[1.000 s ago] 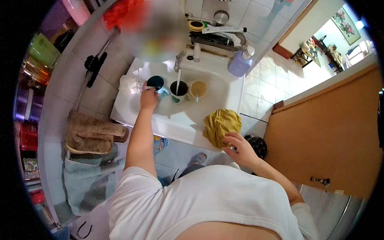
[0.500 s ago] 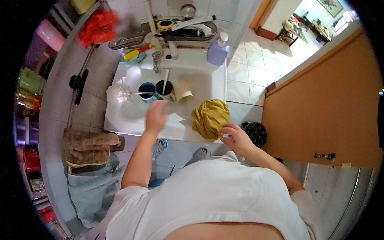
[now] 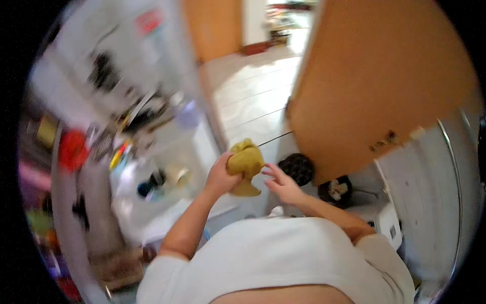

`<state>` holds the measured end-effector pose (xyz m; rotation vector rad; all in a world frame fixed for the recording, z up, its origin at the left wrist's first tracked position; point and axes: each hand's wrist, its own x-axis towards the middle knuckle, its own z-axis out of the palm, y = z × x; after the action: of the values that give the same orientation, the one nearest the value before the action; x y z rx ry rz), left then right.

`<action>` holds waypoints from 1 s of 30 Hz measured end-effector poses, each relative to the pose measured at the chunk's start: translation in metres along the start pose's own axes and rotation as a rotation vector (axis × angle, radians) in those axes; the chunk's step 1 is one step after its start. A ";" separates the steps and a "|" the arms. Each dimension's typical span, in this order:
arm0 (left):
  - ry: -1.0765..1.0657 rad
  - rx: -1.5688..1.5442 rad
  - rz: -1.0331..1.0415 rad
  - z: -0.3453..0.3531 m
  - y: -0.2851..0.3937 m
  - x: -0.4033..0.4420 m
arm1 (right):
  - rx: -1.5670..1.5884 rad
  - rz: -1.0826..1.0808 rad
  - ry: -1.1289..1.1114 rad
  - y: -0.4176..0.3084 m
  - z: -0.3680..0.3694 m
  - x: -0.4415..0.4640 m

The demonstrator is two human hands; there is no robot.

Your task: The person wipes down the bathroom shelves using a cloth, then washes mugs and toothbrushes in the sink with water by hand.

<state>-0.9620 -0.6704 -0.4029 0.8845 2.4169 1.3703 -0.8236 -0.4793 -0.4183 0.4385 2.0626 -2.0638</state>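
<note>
A bunched mustard-yellow cloth (image 3: 246,163) is held up over the right front corner of the white sink (image 3: 205,144). My left hand (image 3: 221,177) is wrapped round its left side, and a loose end hangs below. Just right of the cloth is my right hand (image 3: 284,188), its fingers spread and holding nothing; whether a fingertip touches the fabric I cannot tell. In the sink, blurred by motion, stand a dark blue cup (image 3: 144,189), a black-mouthed cup (image 3: 158,177) and a cream cup (image 3: 179,175).
A lilac pump bottle (image 3: 189,115) stands at the sink's far corner. Beyond my right hand are a black bin (image 3: 296,169) on the floor and a brown door (image 3: 374,86), opened onto a tiled room. A red bag (image 3: 74,150) hangs at left.
My view has swung right, toward the door. The cloth has left the sink's edge and is now raised in my left hand, which came over from the cups. My right hand stays beside it.
</note>
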 end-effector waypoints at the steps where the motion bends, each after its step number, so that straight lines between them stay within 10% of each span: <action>1: -0.001 -0.059 0.115 0.015 0.025 0.009 | 0.223 0.010 0.058 -0.001 -0.007 -0.007; 8: -0.476 -0.057 0.935 0.141 0.188 0.082 | 1.146 -0.538 0.198 -0.023 -0.115 -0.077; 11: -0.569 0.125 1.218 0.181 0.292 0.114 | 1.138 -0.896 0.299 -0.040 -0.196 -0.125; 15: -0.489 0.042 1.447 0.227 0.387 0.102 | 1.168 -1.011 1.013 -0.105 -0.249 -0.260; 18: -0.504 0.061 1.443 0.262 0.449 0.110 | 0.430 -1.227 1.464 -0.116 -0.370 -0.374; 19: -0.453 0.024 1.521 0.275 0.463 0.120 | -0.024 -1.179 1.581 -0.132 -0.400 -0.424; 22: -0.333 0.153 1.649 0.311 0.519 0.141 | -1.219 0.073 2.253 -0.196 -0.458 -0.541; 25: -0.295 0.184 1.649 0.329 0.555 0.160 | -1.048 0.799 1.996 -0.213 -0.511 -0.576; 30: -0.266 0.203 1.658 0.335 0.552 0.186 | -1.203 0.323 2.208 -0.180 -0.518 -0.552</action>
<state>-0.7370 -0.1132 -0.1032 3.1395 1.2780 1.0220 -0.3294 -0.0005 -0.0554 2.8685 2.5243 1.0430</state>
